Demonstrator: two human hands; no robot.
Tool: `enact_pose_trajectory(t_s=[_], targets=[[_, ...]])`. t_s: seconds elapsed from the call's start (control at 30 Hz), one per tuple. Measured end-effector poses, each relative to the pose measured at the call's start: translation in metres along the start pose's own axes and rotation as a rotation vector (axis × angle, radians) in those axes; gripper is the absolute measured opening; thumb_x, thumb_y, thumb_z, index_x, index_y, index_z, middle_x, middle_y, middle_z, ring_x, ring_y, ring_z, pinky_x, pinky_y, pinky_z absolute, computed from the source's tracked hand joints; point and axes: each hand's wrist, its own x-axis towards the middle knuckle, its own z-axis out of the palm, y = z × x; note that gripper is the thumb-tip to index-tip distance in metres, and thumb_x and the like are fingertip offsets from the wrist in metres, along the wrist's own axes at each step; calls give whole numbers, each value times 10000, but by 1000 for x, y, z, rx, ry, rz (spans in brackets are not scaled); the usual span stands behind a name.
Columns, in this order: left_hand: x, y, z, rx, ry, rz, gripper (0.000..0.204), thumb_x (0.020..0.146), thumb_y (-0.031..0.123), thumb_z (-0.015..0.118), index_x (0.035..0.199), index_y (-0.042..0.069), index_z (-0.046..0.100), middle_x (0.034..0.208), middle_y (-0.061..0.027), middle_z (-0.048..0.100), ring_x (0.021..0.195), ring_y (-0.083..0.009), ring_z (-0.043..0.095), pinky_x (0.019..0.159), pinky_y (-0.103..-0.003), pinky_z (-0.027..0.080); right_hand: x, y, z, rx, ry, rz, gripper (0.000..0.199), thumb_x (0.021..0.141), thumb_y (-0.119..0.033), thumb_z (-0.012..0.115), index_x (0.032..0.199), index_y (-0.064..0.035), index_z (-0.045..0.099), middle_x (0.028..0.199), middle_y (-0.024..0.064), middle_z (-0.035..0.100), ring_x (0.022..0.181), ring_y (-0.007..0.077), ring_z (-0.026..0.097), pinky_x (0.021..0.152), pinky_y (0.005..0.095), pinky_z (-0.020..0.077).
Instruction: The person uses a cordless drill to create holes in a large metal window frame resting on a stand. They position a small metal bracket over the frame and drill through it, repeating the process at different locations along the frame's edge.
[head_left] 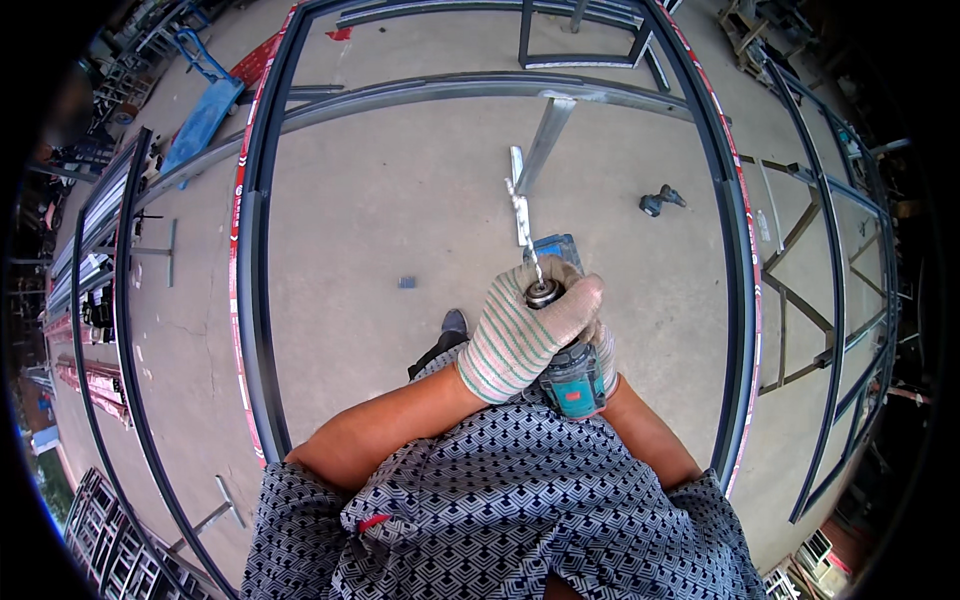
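A teal cordless drill (578,388) is held up close to my body, its silver chuck (543,294) facing upward and away. A long spiral drill bit (531,243) sticks out of the chuck. Gloved in white with green stripes, my left hand (510,335) is closed around the chuck, thumb on its far side. My right hand (606,358), also gloved, is on the drill's right side; most of its fingers are hidden behind the tool and my left hand. The blue base (558,247) of the drill shows beyond my hands.
A dark metal frame (257,300) with red-and-white edging surrounds me, with a grey crossbar (400,97) ahead. A post (548,145) meets that bar. Another power tool (661,200) lies on the concrete floor at the right. A blue trolley (203,120) stands far left.
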Motion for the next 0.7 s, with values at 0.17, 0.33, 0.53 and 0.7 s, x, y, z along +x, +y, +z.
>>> enact_pose_trajectory(t_s=[0.17, 0.33, 0.53, 0.7], targets=[[9, 4, -10, -86, -9, 32, 424, 1096, 399, 526, 914, 28, 619, 748, -93, 652, 706, -194, 641, 728, -360, 557, 32, -30, -21, 1648, 11, 636, 458, 1001, -339, 688, 1352, -80, 550, 1309, 58, 613, 1196, 168, 617, 1002, 344, 539], [19, 15, -17, -49, -31, -21, 654, 1107, 546, 356, 899, -6, 639, 779, -125, 672, 756, -235, 674, 782, -371, 571, 40, -50, -32, 1690, 71, 672, 555, 978, -416, 724, 1363, -51, 563, 1322, 68, 632, 1193, 154, 635, 1036, 327, 538], [23, 11, -27, -146, -85, -1, 681, 1100, 568, 345, 885, -8, 637, 768, -147, 659, 733, -269, 662, 770, -395, 567, 37, -40, -26, 1799, 68, 852, 362, 968, -334, 741, 1192, -66, 645, 1147, 10, 676, 1045, 96, 657, 928, 277, 564], [22, 11, -28, -228, -69, -32, 692, 1093, 590, 346, 874, -3, 630, 760, -150, 651, 728, -282, 655, 753, -416, 564, 44, -46, -30, 1747, 43, 797, 205, 978, -272, 722, 1049, -88, 664, 1025, -34, 654, 946, 56, 613, 859, 244, 535]])
